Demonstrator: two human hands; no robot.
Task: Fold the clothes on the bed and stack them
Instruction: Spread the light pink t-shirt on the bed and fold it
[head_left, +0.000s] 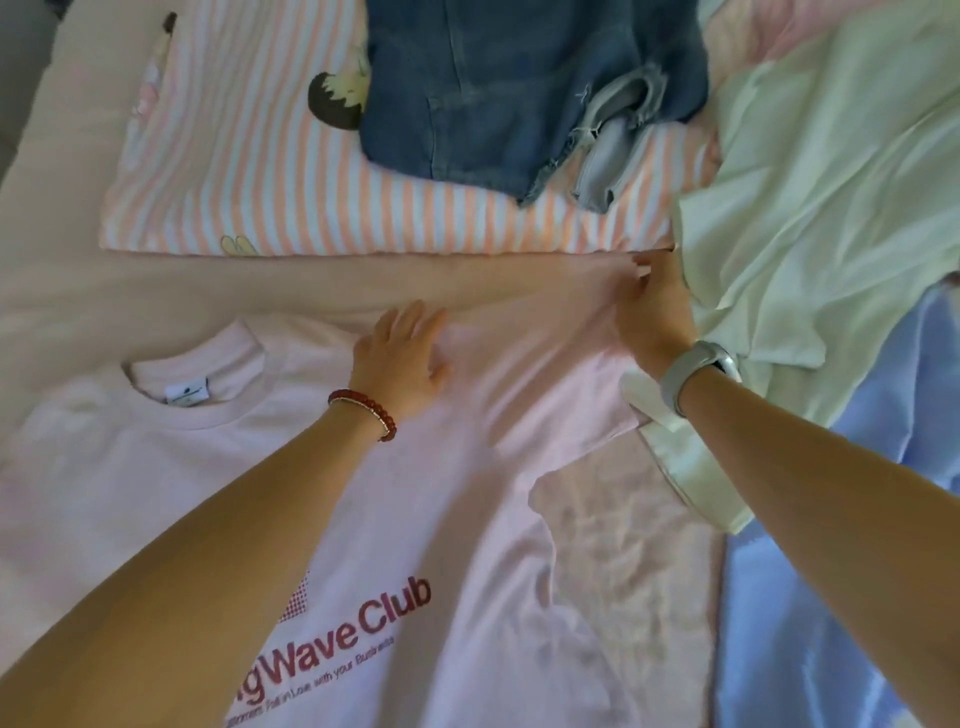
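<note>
— Pink cotton, that T-shirt (395, 493), laid face up on the bed (623, 519) with the collar at the far side. Why is the person holding it so?

— It looks like smoothing before the fold. The left hand (402, 364) lies flat on the shirt's shoulder just right of the collar, fingers spread, likely pinning the cloth. The right hand (652, 312) is at the shirt's right sleeve, its grip pinched on the sleeve's end, drawing it outward and taut.

— And the other clothes?

— Beyond the shirt sits a folded striped top (260, 171) with folded denim (493, 88) on it, apparently the stack begun. Right of the shirt, a pale green garment (831, 182) lies crumpled, with blue cloth (831, 597) nearer; both seem unfolded.

— Any box or basket?

— None visible; the bed holds everything.
</note>
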